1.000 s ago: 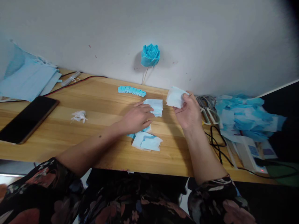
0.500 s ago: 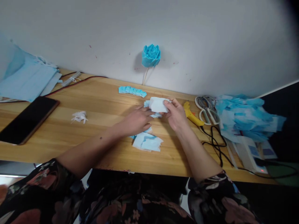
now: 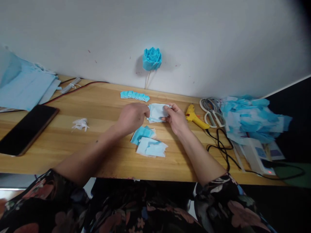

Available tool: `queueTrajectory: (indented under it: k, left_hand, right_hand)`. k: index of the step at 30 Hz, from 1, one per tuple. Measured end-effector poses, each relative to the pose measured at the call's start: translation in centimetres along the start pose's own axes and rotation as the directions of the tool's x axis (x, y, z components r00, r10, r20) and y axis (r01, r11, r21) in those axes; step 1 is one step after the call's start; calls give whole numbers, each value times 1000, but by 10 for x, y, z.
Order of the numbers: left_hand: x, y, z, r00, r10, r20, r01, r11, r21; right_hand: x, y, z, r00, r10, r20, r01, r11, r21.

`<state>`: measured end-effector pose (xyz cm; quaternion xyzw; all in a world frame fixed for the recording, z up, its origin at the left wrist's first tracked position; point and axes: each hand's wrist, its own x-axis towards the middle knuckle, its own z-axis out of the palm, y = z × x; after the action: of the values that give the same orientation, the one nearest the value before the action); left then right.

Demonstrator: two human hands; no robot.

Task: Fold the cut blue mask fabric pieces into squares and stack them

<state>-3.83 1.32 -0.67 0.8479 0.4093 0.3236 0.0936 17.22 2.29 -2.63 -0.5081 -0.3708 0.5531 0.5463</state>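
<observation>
A small stack of pale blue-white fabric pieces (image 3: 157,111) is held over the table. My right hand (image 3: 177,118) grips its right side, thumb on top and fingers beneath. At the stack's left edge is my left hand (image 3: 133,118), fingers curled closed, the fingertips pinching at that edge and partly hidden. Nearer to me lie more loose pieces: blue ones (image 3: 139,134) and, overlapping them, pale ones (image 3: 152,148). Beyond my left hand, several folded blue pieces (image 3: 134,95) lie in an overlapping row. A blue fabric flower (image 3: 152,59) on a thin stick leans on the wall.
Right of my hands are a yellow glue gun (image 3: 196,119), white-handled scissors (image 3: 215,119), a heap of blue fabric (image 3: 252,116) and a white power strip (image 3: 259,158). Leftward lie a white scrap (image 3: 80,124), a phone (image 3: 26,129) and face masks (image 3: 29,87).
My left hand has drawn back left from over the pieces to the stack's left edge, its fingers now curled. The stack now lies more squarely together in my right hand. The view has shifted slightly.
</observation>
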Motion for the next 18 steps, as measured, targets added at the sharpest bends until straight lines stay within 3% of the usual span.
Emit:
queueTrajectory:
  k: [2,7,14,18]
  left_hand:
    - [1,1,0,997,14,-76,-18,998,-58]
    - [0,3,8,987,116,-108,-125,989,-78]
    - [-1,-1,11,982,20,-187,-54,983,-178]
    - [0,-2,12,985,16,-171,-53,975,-215]
  right_hand:
    - [0,1,0,1000,-2,-6,2,1000,-2]
    - [0,1,0,1000,-26,-16,26,999,18]
    - [-3,-14,-5,991,-132,-31,135,978,161]
    - [-4,-19,-6,995,-99,-28,103,965,241]
